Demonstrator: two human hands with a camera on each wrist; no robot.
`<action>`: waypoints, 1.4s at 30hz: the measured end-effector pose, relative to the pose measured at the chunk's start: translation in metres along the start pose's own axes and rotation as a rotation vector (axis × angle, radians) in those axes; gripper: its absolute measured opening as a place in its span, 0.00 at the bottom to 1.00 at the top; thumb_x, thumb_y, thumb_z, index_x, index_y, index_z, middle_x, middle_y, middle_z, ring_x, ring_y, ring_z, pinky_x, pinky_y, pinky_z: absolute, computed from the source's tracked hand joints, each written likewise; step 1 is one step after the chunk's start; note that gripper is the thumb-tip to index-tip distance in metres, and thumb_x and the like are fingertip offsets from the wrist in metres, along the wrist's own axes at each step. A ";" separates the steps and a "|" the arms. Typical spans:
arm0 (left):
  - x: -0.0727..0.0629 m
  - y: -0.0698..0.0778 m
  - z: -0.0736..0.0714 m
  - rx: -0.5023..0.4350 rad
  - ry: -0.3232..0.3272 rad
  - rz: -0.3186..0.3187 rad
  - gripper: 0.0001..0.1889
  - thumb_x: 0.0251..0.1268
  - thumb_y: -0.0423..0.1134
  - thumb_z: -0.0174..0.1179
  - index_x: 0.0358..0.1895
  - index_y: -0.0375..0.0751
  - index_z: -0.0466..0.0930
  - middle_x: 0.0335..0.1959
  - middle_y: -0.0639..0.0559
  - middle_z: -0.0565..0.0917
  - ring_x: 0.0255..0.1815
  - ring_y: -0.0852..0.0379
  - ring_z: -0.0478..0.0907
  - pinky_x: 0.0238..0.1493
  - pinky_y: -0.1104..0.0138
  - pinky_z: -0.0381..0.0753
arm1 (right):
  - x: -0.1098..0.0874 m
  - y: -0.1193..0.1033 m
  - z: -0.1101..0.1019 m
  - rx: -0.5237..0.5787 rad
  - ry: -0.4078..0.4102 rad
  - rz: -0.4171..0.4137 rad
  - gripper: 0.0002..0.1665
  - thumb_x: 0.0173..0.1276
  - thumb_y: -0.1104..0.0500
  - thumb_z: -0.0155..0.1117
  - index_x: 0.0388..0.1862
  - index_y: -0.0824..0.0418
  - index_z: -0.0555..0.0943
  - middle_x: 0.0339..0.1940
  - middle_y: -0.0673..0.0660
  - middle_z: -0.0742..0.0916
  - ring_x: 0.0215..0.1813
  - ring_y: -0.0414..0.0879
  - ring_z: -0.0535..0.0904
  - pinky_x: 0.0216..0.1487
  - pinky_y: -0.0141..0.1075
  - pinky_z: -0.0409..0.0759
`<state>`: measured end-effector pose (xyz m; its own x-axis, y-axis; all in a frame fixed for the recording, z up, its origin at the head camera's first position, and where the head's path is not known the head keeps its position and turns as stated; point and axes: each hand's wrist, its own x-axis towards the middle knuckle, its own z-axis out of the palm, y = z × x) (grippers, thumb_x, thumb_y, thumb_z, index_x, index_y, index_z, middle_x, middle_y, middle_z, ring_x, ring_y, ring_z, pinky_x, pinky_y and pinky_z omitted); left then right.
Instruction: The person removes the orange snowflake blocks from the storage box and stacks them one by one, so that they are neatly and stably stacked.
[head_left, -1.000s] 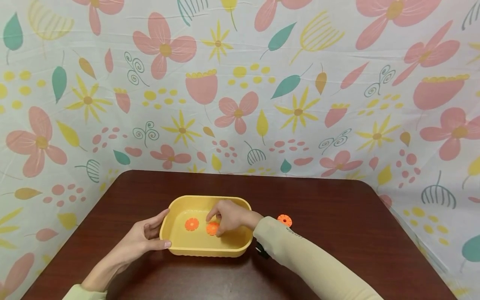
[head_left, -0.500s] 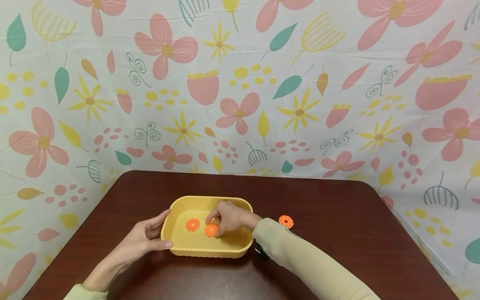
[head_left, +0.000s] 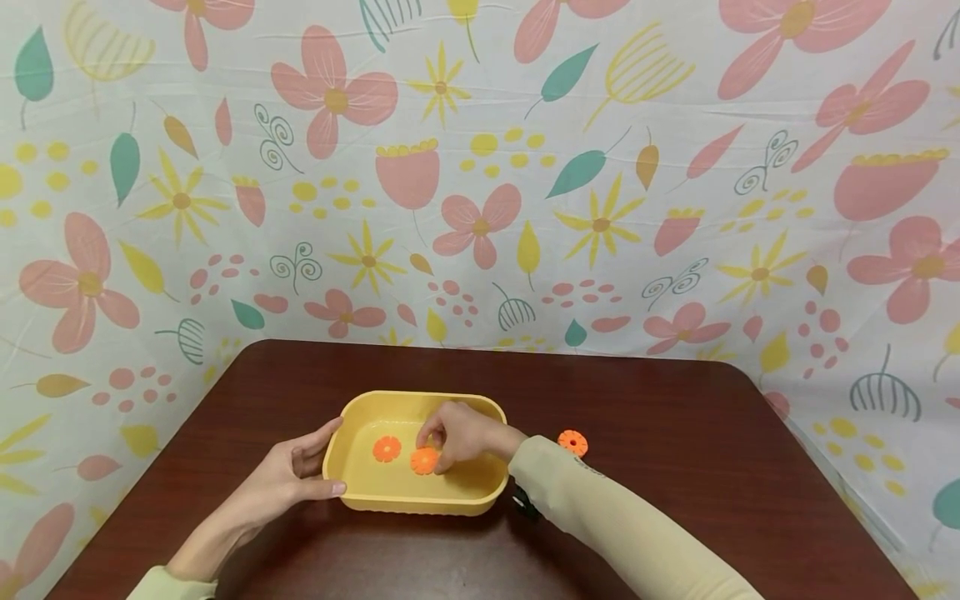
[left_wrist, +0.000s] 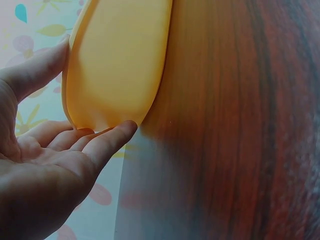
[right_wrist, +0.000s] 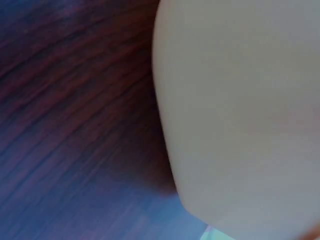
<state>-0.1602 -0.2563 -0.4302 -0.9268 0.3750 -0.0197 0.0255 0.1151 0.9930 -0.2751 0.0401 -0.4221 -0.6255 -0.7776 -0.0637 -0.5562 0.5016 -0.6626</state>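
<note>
A yellow plastic tub (head_left: 375, 492) stands on the table, its inside facing up in the head view. My left hand (head_left: 277, 475) holds its left end, thumb and fingers spread along the wall; the left wrist view shows the thumb on one edge and the fingertips against the end of the tub (left_wrist: 120, 55). Inside the tub, my right hand (head_left: 457, 433) pinches an orange flower-shaped disc (head_left: 423, 461) between thumb and fingers, low over the tub floor. A second orange disc (head_left: 387, 449) lies flat just left of it.
Right of the tub, a third orange disc (head_left: 573, 443) with a centre hole lies on the dark wooden table (head_left: 637, 400), beside my right sleeve (head_left: 592, 500). A flower-print cloth (head_left: 480, 167) hangs behind the table. A blurred pale surface (right_wrist: 240, 110) fills much of the right wrist view.
My right hand and the disc at its fingertips shift only slightly inside the tub. The left hand keeps its hold, and the other discs stay put.
</note>
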 end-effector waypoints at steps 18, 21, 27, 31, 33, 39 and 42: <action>0.000 0.001 0.000 -0.002 -0.006 -0.002 0.51 0.67 0.28 0.71 0.85 0.31 0.46 0.82 0.32 0.55 0.75 0.32 0.66 0.58 0.63 0.82 | -0.005 -0.003 -0.002 0.075 0.026 0.015 0.21 0.48 0.74 0.85 0.41 0.64 0.89 0.32 0.54 0.88 0.38 0.47 0.81 0.39 0.30 0.77; 0.000 0.001 0.001 -0.007 -0.009 -0.003 0.51 0.67 0.28 0.71 0.85 0.32 0.45 0.83 0.32 0.55 0.76 0.32 0.65 0.58 0.63 0.82 | -0.005 -0.002 -0.002 0.058 0.021 0.010 0.23 0.48 0.74 0.85 0.44 0.64 0.89 0.32 0.54 0.87 0.38 0.46 0.81 0.39 0.30 0.76; 0.000 0.001 0.001 -0.003 -0.009 0.001 0.51 0.67 0.28 0.71 0.85 0.31 0.45 0.83 0.32 0.55 0.76 0.32 0.65 0.58 0.63 0.82 | -0.004 -0.003 -0.002 0.033 0.006 0.003 0.24 0.49 0.77 0.82 0.46 0.64 0.90 0.32 0.53 0.87 0.36 0.42 0.79 0.38 0.29 0.76; 0.000 0.001 0.001 0.000 -0.010 0.007 0.51 0.67 0.28 0.71 0.85 0.31 0.46 0.83 0.32 0.54 0.76 0.32 0.65 0.59 0.64 0.82 | -0.004 -0.004 -0.001 0.035 -0.007 -0.003 0.22 0.51 0.76 0.82 0.45 0.65 0.91 0.31 0.54 0.88 0.33 0.39 0.77 0.37 0.29 0.76; 0.001 0.001 0.001 0.001 -0.011 0.010 0.51 0.67 0.28 0.71 0.85 0.31 0.46 0.83 0.32 0.54 0.76 0.32 0.65 0.59 0.64 0.82 | -0.005 -0.004 0.000 0.044 -0.007 -0.007 0.21 0.51 0.76 0.83 0.45 0.65 0.91 0.31 0.54 0.88 0.33 0.38 0.77 0.38 0.29 0.76; 0.001 0.000 0.000 0.008 -0.008 0.017 0.51 0.66 0.27 0.71 0.85 0.30 0.46 0.82 0.30 0.56 0.74 0.32 0.68 0.57 0.63 0.83 | -0.007 -0.005 0.000 0.058 0.025 -0.042 0.21 0.50 0.74 0.84 0.45 0.68 0.91 0.30 0.55 0.89 0.34 0.40 0.80 0.38 0.28 0.78; 0.001 0.000 0.001 0.011 -0.006 0.019 0.51 0.66 0.27 0.71 0.85 0.30 0.46 0.81 0.30 0.56 0.74 0.32 0.68 0.57 0.63 0.83 | -0.009 -0.006 -0.002 0.061 0.042 -0.055 0.21 0.50 0.74 0.84 0.46 0.69 0.91 0.30 0.56 0.89 0.32 0.40 0.80 0.36 0.28 0.78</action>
<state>-0.1606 -0.2556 -0.4306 -0.9238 0.3830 -0.0020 0.0469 0.1185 0.9919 -0.2674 0.0444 -0.4165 -0.6183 -0.7860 0.0042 -0.5567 0.4341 -0.7082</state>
